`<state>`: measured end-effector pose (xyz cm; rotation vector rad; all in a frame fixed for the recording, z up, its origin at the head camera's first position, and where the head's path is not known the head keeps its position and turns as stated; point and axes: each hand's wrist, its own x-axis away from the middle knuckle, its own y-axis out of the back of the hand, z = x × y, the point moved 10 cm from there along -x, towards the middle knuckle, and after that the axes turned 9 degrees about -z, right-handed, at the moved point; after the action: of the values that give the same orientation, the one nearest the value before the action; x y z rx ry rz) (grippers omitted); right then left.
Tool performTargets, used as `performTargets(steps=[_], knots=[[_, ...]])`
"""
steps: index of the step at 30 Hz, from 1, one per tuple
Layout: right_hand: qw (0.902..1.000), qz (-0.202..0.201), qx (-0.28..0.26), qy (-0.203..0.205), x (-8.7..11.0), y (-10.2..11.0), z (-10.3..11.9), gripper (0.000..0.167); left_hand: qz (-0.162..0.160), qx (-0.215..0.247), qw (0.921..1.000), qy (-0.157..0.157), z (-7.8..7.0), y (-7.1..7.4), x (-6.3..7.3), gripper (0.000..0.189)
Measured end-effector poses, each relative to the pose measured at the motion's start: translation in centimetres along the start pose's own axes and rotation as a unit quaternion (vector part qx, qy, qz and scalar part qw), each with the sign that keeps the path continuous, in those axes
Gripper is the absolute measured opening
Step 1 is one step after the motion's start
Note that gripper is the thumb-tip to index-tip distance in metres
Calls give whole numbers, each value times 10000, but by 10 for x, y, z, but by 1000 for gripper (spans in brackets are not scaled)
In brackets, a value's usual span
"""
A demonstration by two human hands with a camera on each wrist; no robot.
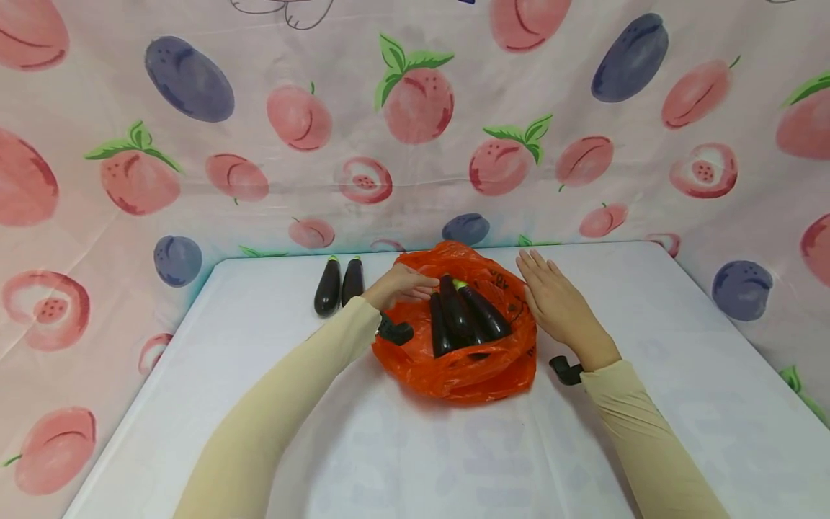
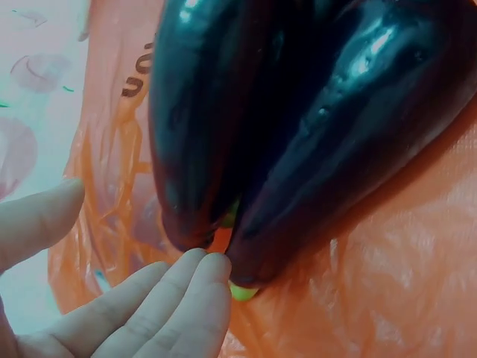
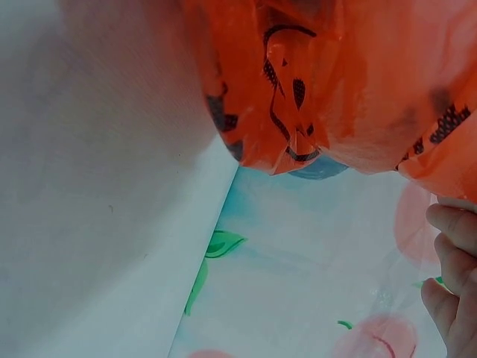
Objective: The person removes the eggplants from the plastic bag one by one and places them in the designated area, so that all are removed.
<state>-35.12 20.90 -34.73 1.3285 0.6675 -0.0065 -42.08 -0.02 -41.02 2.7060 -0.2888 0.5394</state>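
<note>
An orange-red plastic bag (image 1: pixel 447 375) stands wide-mouthed on the table with several dark purple eggplants (image 1: pixel 457 313) lying in it. My left hand (image 1: pixel 403 284) reaches over the bag's left rim, fingers extended. In the left wrist view its fingertips (image 2: pixel 216 268) are right at the narrow ends of two eggplants (image 2: pixel 328 142), one with a green tip, and the thumb is held apart. Flat against the bag's right side rests my right hand (image 1: pixel 559 306), fingers straight. In the right wrist view its fingers (image 3: pixel 455 231) lie by the bag's printed outer wall (image 3: pixel 358 97).
Two more eggplants, a left one (image 1: pixel 328 287) and a right one (image 1: pixel 352 280), lie on the white table (image 1: pixel 272 288) left of the bag; my left hand partly covers the right one's lower end. A fruit-print cloth (image 1: pixel 363 108) hangs behind the table's back edge.
</note>
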Motion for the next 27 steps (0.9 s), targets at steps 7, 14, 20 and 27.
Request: performTargets(steps=[7, 14, 20, 27], knots=[[10000, 32, 9, -10, 0, -2, 0, 50, 130, 187, 9997, -31, 4, -10, 0, 36], [10000, 51, 58, 5, -2, -3, -1, 50, 64, 135, 9998, -137, 3, -14, 0, 37], [10000, 77, 45, -17, -2, -2, -1, 50, -26, -2, 9997, -247, 1, -14, 0, 40], [9999, 114, 25, -66, -1, -3, -2, 50, -71, -31, 9993, -360, 1, -15, 1, 40]])
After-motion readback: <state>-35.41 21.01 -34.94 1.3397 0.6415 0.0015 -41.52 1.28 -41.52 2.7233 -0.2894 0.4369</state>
